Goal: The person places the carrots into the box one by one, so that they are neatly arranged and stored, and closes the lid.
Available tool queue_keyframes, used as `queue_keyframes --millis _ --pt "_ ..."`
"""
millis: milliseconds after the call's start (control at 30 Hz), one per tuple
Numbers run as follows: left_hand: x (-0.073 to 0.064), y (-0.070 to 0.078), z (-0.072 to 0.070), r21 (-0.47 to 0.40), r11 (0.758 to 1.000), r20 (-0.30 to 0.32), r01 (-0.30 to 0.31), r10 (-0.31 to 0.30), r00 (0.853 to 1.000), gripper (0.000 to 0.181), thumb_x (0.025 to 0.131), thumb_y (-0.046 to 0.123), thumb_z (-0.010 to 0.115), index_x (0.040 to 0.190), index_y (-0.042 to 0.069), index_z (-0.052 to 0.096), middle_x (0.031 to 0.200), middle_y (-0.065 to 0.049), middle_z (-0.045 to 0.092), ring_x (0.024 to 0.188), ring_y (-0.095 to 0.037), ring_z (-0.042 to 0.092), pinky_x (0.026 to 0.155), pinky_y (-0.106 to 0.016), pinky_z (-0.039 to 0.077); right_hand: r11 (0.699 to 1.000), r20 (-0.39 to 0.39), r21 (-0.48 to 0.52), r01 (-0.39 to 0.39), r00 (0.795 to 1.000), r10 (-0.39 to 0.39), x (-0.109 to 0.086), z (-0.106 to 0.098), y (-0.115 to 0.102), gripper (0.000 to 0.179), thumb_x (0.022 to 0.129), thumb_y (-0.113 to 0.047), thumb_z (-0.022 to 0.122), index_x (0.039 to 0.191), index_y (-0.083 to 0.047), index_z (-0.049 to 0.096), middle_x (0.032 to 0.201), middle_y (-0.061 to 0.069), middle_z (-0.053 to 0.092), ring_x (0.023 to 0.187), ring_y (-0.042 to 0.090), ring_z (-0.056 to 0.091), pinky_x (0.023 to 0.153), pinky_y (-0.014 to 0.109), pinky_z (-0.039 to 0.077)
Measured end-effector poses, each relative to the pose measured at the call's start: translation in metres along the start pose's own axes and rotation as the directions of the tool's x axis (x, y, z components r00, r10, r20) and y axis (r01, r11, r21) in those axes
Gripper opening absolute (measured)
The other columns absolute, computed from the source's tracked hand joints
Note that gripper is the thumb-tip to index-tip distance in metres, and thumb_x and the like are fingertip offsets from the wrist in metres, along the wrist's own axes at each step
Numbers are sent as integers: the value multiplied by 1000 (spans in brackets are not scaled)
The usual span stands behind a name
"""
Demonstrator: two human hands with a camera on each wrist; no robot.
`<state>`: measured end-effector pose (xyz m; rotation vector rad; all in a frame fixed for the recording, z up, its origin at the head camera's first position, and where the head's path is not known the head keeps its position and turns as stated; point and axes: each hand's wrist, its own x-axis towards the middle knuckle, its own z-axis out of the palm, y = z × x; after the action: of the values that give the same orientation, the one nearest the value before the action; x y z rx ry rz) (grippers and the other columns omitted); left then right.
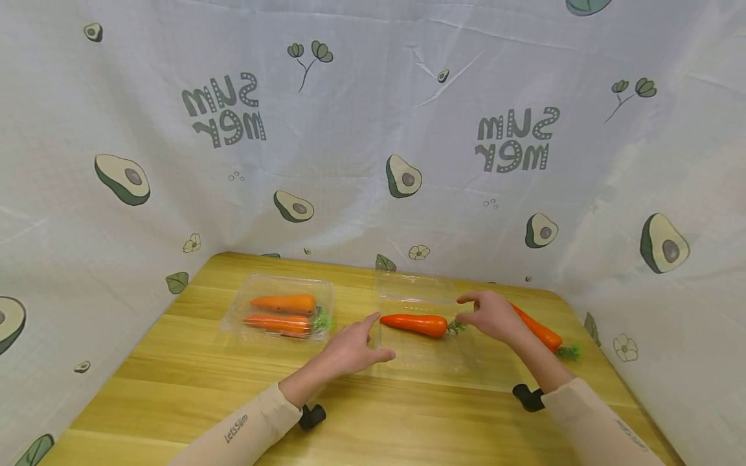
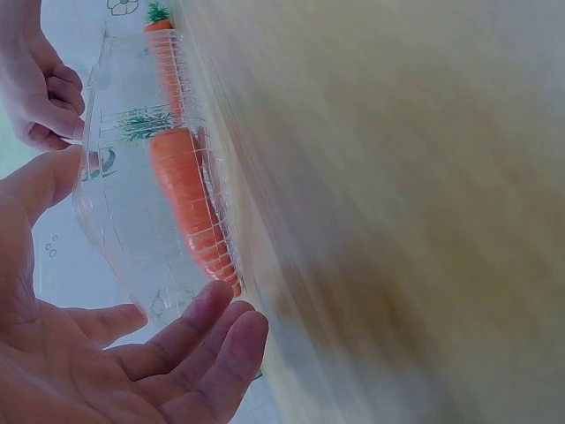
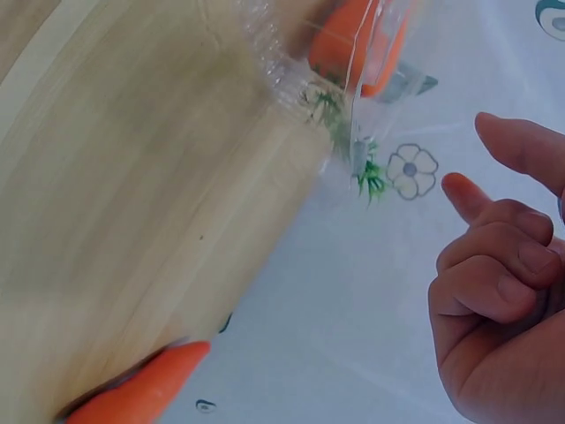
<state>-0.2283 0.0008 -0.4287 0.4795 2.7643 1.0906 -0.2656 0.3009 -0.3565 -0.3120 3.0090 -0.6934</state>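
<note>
Carrot (image 1: 415,325), sited within the clear plastic container (image 1: 431,360) in front of the person; which half bears it cannot be determined through the transparent walls. Its long axis runs crosswise between the hands, tip to the left, green top to the right. The left hand (image 1: 350,349) lies off the tip end, index fingertip just beside the tip; fingers spread, thumb apart, nothing gripped. The right hand (image 1: 492,316) lies off the leafy end, near the greens; thumb and index parted, remaining fingers folded, nothing held. Neither hand is clearly nearer. Further right, partly hidden by the right arm, a loose carrot (image 1: 539,330); well left, a second clear container (image 1: 291,279) holding two carrots (image 1: 283,303).
</note>
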Motion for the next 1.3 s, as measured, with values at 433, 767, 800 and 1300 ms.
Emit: queue_keyframes --millis 433,767,800,1300 --pt "0 1 0 -1 1000 0 -4 4 1000 90 86 53 75 158 17 34 106 -6 66 89 -18 60 69 -38 48 993 -28 114 -19 999 22 -18 -17 28 50 95 -27 69 134 3 61 66 0 39 57 15 33 53 31 29" --pt "0 1 0 0 1000 1 -1 1 1000 91 86 53 74 158 17 33 103 -5 65 86 -17 58 67 -37 47 983 -52 174 -64 996 74 -26 -26 45 56 98 -36 66 138 3 58 104 25 59 79 26 50 69 37 42" --pt "0 1 0 -1 1000 2 0 0 1000 91 86 53 74 159 17 33 104 -5 65 86 -17 58 67 -37 47 982 -59 177 -68 995 79 -26 -27 46 56 98 -37 66 137 3 59 116 30 59 88 31 54 75 40 46" --pt "1 0 0 3 1000 10 6 -6 1000 91 86 53 74 159 18 33 104 -5 66 86 -17 59 67 -37 47 954 -84 239 -179 975 204 -34 -32 76 70 98 -49 62 144 2 52 139 33 51 105 35 54 78 34 45"
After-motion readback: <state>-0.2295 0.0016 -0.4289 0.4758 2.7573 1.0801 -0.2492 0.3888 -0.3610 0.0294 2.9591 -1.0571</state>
